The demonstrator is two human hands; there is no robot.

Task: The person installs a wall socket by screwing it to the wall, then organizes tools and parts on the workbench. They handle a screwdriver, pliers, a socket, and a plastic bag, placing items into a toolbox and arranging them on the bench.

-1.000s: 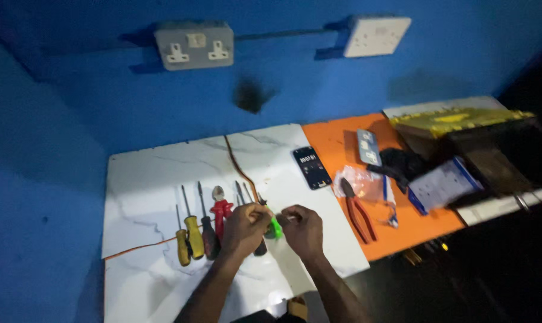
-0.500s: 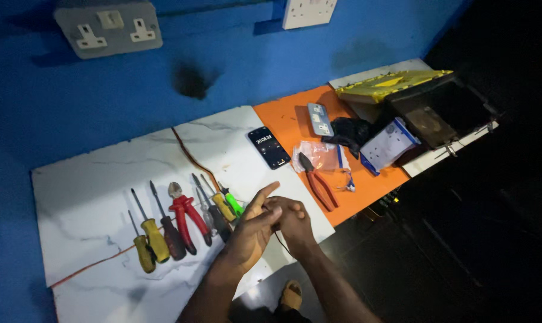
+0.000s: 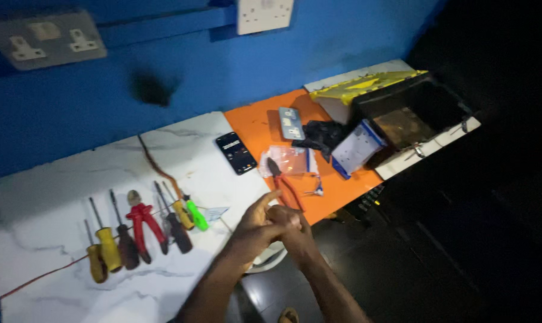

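My left hand (image 3: 254, 226) and my right hand (image 3: 290, 224) are pressed together over the front edge of the white marble table (image 3: 43, 197). The left hand's fingers stretch up and lie across the curled right hand. Anything between them is hidden. Just left of them lie a green-handled screwdriver (image 3: 196, 215) and a small white tag (image 3: 216, 212), from which a thin wire runs toward my hands. A brown cable (image 3: 157, 164) curves across the table behind them.
Several screwdrivers (image 3: 106, 246) and red-handled pliers (image 3: 144, 227) lie in a row at the left. An orange mat (image 3: 259, 119) carries a phone (image 3: 236, 152), more pliers (image 3: 287, 184), a plastic bag (image 3: 290, 160) and a socket plate (image 3: 290, 122). A black toolbox (image 3: 414, 104) stands right. Wall sockets (image 3: 46, 39) hang above.
My hands have come off the cable by the green screwdriver and drawn right and nearer, past the table's front edge. The view has swung to the right.
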